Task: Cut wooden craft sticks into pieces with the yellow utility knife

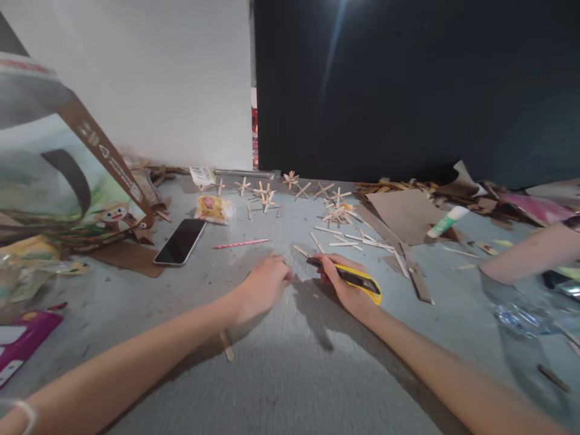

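Observation:
My right hand [342, 284] is wrapped round a yellow and black utility knife [360, 279], its dark front end pointing left. A thin pale strip [301, 251] shows just beyond that end; I cannot tell whether it is a stick or the blade. My left hand [265, 284] rests on the grey table with its fingers curled in, and whatever they hold is hidden. Past the right hand lie several loose wooden craft sticks [348, 238]. Farther back are star-shaped pieces of crossed sticks [265, 194]. Another craft stick [226, 346] lies partly under my left forearm.
A pink striped pencil [241, 244], a phone [180, 241] and a wrapped snack [214, 209] lie left of centre. A large printed bag [67, 163] stands at the left. Cardboard [403, 211], a glue stick [447, 222] and another person's arm [530, 251] are on the right.

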{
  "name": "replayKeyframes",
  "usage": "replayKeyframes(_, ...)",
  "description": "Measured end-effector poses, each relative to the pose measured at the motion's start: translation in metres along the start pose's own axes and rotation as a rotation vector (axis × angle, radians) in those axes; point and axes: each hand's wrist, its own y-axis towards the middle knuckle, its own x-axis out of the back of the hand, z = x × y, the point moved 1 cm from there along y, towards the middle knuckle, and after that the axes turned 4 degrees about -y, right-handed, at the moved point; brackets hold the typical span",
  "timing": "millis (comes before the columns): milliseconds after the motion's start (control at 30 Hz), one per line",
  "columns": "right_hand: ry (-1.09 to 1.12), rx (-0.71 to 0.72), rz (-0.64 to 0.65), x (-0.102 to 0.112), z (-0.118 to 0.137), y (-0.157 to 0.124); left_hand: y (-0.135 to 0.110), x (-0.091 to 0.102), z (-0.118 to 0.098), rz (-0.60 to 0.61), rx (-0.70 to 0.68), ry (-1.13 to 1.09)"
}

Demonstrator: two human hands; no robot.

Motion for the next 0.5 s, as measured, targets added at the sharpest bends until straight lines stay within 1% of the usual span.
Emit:
replayKeyframes(67, 0.008, 0.013, -0.017, 0.000, 0.000, -0.001, 0.004, 0.001, 0.003, -0.025, 0.006, 0.003)
replayKeyframes(133, 0.021, 0.021, -0.036, 0.001, 0.000, -0.002, 0.005, 0.002, 0.004, -0.023, 0.002, -0.005)
replayKeyframes(233, 0.035, 0.022, -0.095, 0.002, -0.002, -0.005, 0.006, 0.000, 0.001, -0.028, 0.019, -0.107)
replayKeyframes(300, 0.033, 0.055, -0.138, 0.003, -0.003, -0.007, 0.007, -0.004, -0.002, -0.060, 0.061, -0.233)
replayKeyframes(367, 0.037, 0.131, -0.180, 0.003, -0.003, -0.009, 0.010, -0.011, -0.006, -0.097, 0.114, -0.383)
replayKeyframes(433, 0.044, 0.214, -0.207, 0.002, -0.002, -0.010, 0.014, -0.018, -0.011, -0.117, 0.173, -0.587)
replayKeyframes(500, 0.047, 0.283, -0.210, 0.000, -0.002, -0.013, 0.017, -0.025, -0.015, -0.171, 0.185, -0.809)
